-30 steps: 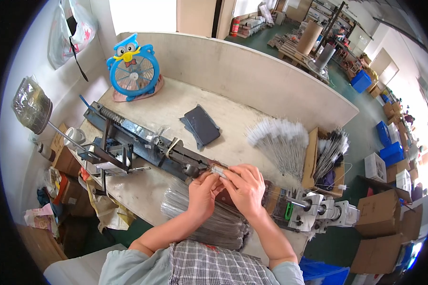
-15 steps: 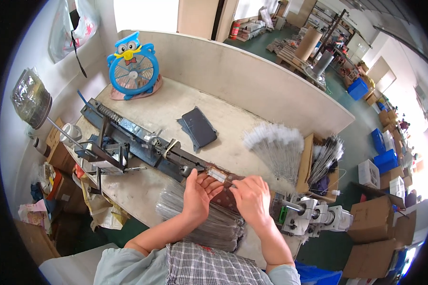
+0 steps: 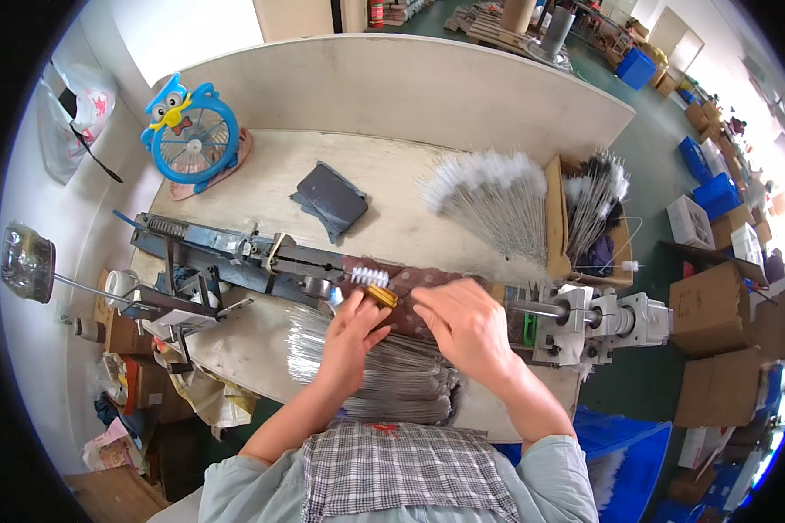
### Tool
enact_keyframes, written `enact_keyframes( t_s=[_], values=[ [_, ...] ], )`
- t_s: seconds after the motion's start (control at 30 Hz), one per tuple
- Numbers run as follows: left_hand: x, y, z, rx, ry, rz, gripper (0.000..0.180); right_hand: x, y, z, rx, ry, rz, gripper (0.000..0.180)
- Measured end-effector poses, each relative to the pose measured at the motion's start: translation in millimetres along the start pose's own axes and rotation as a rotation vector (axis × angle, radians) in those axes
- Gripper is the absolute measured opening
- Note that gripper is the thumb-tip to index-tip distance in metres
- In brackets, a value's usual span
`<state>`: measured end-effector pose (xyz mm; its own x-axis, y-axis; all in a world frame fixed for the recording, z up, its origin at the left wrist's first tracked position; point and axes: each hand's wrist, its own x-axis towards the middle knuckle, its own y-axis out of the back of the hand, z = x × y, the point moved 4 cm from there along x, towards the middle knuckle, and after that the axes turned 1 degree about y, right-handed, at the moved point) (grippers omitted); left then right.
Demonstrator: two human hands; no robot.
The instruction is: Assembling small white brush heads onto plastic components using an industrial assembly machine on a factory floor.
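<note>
A small brush with white spiral bristles (image 3: 370, 276) lies over the spotted brown covering (image 3: 407, 281) in front of me. My right hand (image 3: 469, 324) is closed at the brush's stem end, thumb and forefinger pinched together; the thin stem is hard to see there. My left hand (image 3: 349, 338) grips a short brass-yellow tool (image 3: 381, 295) just below the bristles. Its exact kind is unclear, and my fingers hide part of it. Beneath both hands lies a thick bundle of thin metal wires (image 3: 392, 383).
A long metal fixture with a spring (image 3: 167, 228) runs left. A clamp-like machine (image 3: 597, 322) stands right. White-tipped brushes (image 3: 497, 196) lie beside a carton (image 3: 556, 218) of more brushes. A dark flat slab (image 3: 333, 196) and blue fan (image 3: 196, 144) sit farther back.
My left hand, formerly open-palmed beneath the brush, now holds the brass-yellow tool. The bristles now show above the left fingers. The view has shifted, too.
</note>
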<state>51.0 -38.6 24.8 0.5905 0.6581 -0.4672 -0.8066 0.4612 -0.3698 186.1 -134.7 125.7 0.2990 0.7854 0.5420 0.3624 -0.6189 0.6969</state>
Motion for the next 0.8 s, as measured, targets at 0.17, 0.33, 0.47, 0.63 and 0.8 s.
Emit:
enact_keyframes(
  t_s=[0.17, 0.33, 0.47, 0.63, 0.8],
  values=[
    [-5, 78, 16, -0.019, -0.061, 0.11, 0.045, -53, -11, 18, 0.11, -0.129, -0.245, 0.014],
    [-10, 250, 4, -0.58, -0.262, 0.715, 0.036, -92, -38, 23, 0.052, -0.284, -0.563, 0.016],
    [-38, 369, 32, -0.393, -0.537, 1.05, 0.041, -87, -37, 26, 0.01, -0.317, -0.658, 0.016],
    [-46, 450, 46, -0.419, -0.439, 1.021, 0.043, -78, -24, 26, -0.023, -0.329, -0.614, 0.016],
    [-36, 361, 17, -0.395, -0.424, 1.029, 0.04, -78, -23, 29, -0.047, -0.376, -0.584, 0.013]
  ],
)
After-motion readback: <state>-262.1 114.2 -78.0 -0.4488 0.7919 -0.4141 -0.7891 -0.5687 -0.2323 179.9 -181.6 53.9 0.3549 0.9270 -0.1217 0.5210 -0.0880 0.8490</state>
